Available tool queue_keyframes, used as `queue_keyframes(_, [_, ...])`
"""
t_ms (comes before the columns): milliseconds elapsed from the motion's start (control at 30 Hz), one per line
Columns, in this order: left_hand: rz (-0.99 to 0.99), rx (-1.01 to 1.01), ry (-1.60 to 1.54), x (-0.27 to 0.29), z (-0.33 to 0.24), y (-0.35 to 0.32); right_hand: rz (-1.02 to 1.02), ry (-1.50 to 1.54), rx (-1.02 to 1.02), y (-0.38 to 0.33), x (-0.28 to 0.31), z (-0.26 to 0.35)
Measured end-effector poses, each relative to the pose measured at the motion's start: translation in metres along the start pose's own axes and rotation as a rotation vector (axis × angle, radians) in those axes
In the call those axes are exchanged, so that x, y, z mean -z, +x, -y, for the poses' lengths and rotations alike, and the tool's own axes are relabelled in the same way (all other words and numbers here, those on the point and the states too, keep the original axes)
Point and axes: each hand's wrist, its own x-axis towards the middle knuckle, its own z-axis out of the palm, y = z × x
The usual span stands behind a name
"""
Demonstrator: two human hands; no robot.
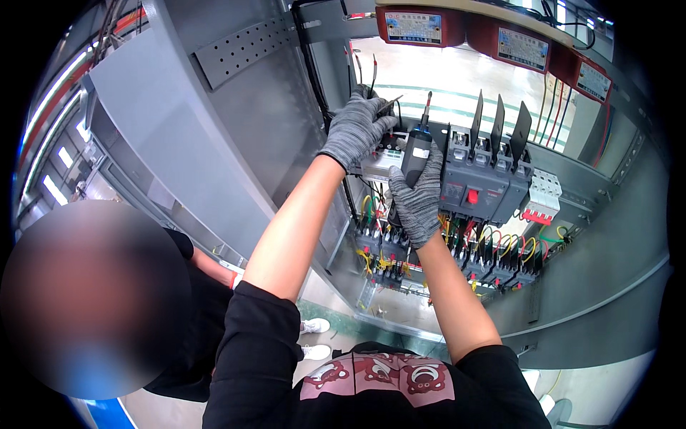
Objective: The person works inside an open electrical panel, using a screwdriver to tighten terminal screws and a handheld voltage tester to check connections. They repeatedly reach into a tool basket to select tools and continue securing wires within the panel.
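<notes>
We look down into an open grey metal cabinet (607, 236), where 2 gloved hands are at work. Our right hand (416, 204), in grey knit, is clamped on a black screwdriver (416, 157), its bit (427, 107) pointing up toward the cabinet's top edge. Our left hand (357, 129) is just beside it, nearer the cabinet's left edge, fingers bent in among thin dark wires (372, 75); we cannot tell whether they are closed on anything. To work well here, we judge it best to grip the screwdriver firmly by its body, line the bit up squarely before pressing, and let the left hand guide the wires clear of the tip. Counting, we find 1 screwdriver; 1 large grey breaker (493, 200) right of it, with 3 upright black dividers (498, 121) and 1 red lever (472, 196); 1 small white breaker (547, 187) nearer the cabinet's right edge; and 3 dark red boxes (454, 27) along its top edge. Smaller breakers (395, 249) crowd toward the bottom edge, too tangled to count. 1 other person (193, 336) is at the left, outside the cabinet.
</notes>
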Motion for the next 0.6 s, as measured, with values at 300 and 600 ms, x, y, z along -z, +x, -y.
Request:
queue_keyframes(300, [-0.145, -0.064, -0.025, -0.013, 0.012, -0.001, 0.032, 0.017, -0.002, 0.000, 0.001, -0.004])
queue_keyframes(600, [-0.035, -0.071, -0.063, -0.006, 0.014, 0.003, 0.013, -0.093, -0.015, 0.006, -0.002, -0.010])
